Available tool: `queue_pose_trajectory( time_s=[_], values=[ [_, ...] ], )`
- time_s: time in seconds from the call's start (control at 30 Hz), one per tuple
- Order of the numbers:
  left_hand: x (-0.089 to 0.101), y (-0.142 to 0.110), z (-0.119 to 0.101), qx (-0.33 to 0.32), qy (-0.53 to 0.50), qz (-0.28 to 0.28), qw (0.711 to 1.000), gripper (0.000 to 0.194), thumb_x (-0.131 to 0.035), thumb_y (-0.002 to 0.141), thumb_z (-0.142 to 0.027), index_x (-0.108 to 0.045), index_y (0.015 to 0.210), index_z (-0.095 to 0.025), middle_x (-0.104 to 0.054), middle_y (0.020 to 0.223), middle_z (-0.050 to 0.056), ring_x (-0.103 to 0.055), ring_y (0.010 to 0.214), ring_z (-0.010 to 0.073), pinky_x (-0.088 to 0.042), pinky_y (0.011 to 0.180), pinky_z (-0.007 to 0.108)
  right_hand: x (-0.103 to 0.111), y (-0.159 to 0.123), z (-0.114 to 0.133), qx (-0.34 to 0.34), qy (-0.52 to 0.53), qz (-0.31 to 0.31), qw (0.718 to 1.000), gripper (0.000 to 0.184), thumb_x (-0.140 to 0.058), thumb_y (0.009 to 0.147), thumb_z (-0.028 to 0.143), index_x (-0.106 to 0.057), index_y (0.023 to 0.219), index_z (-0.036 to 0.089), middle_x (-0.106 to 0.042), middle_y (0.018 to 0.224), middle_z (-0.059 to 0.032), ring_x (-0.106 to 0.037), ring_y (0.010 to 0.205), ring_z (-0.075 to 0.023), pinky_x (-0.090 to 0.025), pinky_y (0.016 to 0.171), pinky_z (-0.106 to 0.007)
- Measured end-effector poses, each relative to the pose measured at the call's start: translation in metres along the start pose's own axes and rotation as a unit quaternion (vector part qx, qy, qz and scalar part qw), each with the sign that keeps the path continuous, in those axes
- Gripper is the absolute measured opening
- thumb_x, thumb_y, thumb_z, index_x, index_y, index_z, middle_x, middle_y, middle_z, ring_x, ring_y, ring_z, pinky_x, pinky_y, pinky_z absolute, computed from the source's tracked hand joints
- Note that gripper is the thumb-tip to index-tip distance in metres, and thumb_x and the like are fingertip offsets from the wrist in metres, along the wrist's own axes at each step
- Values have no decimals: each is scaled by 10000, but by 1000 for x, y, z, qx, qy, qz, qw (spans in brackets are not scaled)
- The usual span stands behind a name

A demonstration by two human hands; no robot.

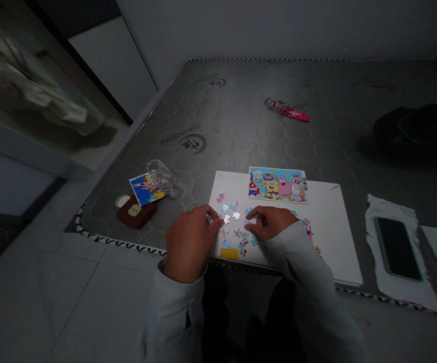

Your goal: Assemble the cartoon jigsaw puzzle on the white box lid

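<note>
Several small jigsaw pieces (235, 216) lie scattered on a white sheet (327, 227) at the near edge of a grey mat. My left hand (190, 242) rests at the sheet's left edge, fingers curled, fingertips pinched at a pale piece (226, 219). My right hand (269, 222) sits just to the right, fingers bent and pinched on a small piece I can barely see. A colourful cartoon reference picture (277, 184) lies at the sheet's far edge. A yellow piece (229, 253) sits at the sheet's near edge between my wrists.
Left of the sheet are a clear plastic bag (163, 177) on a cartoon card (146, 187), a dark brown case (135, 213) and a small white disc (122, 201). A red wrapper (288, 111) lies farther back. A phone (396, 247) rests on white cloth at right. A dark bundle (415, 132) sits far right.
</note>
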State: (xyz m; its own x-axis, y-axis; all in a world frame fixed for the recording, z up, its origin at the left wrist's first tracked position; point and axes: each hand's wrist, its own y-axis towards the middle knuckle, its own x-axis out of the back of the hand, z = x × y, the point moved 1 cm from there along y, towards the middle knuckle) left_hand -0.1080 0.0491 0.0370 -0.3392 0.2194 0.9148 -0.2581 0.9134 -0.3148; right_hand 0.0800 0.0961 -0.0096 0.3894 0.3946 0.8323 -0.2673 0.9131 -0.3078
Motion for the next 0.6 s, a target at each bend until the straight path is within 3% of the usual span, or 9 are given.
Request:
queue_pose_trajectory(
  time_s=[0.33, 0.6],
  values=[
    [1, 0, 2, 5, -3, -4, 1000, 161, -680, 930, -414, -785, 962, -296, -802, 974, 23, -685, 803, 218, -308, 620, 303, 0, 3, -4, 44, 6, -15, 999, 193, -747, 809, 262, -830, 978, 304, -719, 701, 21, -642, 670, -149, -412, 632, -282],
    [0, 0, 3, 1, -13, -8, 1000, 149, -673, 936, -411, -779, 941, -307, -788, 944, 12, -667, 765, 214, -306, 620, 315, 0, 3, -4, -4, 3, -5, 1000, 220, -801, 798, 314, -843, 1014, 317, -739, 765, 6, -661, 738, -169, -439, 690, -301]
  ],
)
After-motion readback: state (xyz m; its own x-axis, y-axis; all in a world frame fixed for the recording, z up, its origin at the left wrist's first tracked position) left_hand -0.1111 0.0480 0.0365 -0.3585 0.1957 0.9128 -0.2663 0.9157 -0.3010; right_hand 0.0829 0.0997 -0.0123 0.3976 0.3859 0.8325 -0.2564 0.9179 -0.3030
